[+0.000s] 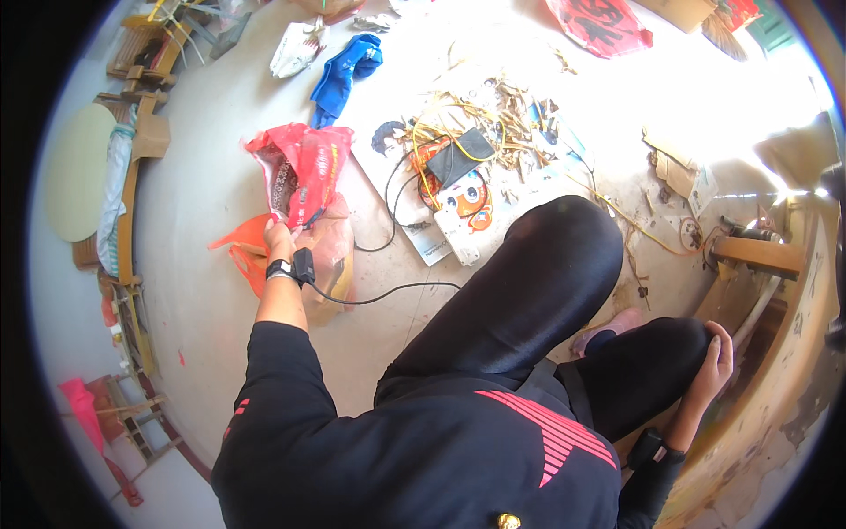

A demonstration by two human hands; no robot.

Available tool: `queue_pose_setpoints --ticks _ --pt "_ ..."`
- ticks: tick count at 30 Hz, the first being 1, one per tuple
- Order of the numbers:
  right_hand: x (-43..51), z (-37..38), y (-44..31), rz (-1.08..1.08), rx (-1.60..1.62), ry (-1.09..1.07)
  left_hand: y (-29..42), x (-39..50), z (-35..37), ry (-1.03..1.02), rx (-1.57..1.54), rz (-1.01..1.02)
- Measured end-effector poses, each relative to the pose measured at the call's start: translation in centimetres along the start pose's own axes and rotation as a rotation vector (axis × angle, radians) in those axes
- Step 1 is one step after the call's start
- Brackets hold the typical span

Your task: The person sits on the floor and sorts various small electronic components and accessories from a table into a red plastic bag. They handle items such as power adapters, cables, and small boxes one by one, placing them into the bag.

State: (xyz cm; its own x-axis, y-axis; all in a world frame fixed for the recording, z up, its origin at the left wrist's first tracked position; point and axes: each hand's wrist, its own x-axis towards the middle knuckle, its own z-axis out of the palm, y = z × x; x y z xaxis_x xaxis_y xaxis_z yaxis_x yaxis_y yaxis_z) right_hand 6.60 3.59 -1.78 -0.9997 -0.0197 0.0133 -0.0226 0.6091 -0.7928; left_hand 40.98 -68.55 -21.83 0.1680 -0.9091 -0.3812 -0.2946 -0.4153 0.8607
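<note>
My left hand (280, 237) grips the lower edge of a red printed plastic bag (314, 168), whose dark patterned inside shows at its left. Under and beside that hand lie an orange plastic bag (246, 254) and a pale translucent bag (327, 264) on the floor. My right hand (717, 360) rests on my right knee and holds nothing, its fingers slightly apart. Before me, printed sheets on the floor carry a black box-shaped device (461, 157) with cables, a white power strip (456, 237) and a heap of dry brown plant strips (522, 125).
A blue cloth (344, 76) and a white bag (299, 49) lie beyond the red bag. Wooden furniture (760, 258) stands close at the right, with a yellow cord (651, 243) on the floor near it. A round pale board (79, 172) leans at the left.
</note>
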Motion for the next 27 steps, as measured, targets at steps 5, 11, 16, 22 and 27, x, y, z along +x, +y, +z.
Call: queue_pose_setpoints --ticks 5,11,16,22,27 --pt "0.2 -0.6 0.3 -0.02 -0.075 -0.015 0.4 1.6 -1.1 -0.079 0.065 -0.018" --pt "0.4 -1.5 0.7 0.047 -0.085 -0.034 5.3 -4.2 4.8 0.404 0.834 1.164" --pt "-0.4 -2.8 0.6 0.085 -0.129 -0.029 1.9 -13.5 17.9 -0.723 0.532 1.056" --pt "-2.0 -4.1 0.7 0.203 -0.073 0.05 -6.1 -18.2 29.1 -1.243 0.794 1.099" --pt "-3.6 -5.4 0.8 0.298 -0.08 0.097 -6.0 -16.0 32.4 -0.736 1.316 1.146"
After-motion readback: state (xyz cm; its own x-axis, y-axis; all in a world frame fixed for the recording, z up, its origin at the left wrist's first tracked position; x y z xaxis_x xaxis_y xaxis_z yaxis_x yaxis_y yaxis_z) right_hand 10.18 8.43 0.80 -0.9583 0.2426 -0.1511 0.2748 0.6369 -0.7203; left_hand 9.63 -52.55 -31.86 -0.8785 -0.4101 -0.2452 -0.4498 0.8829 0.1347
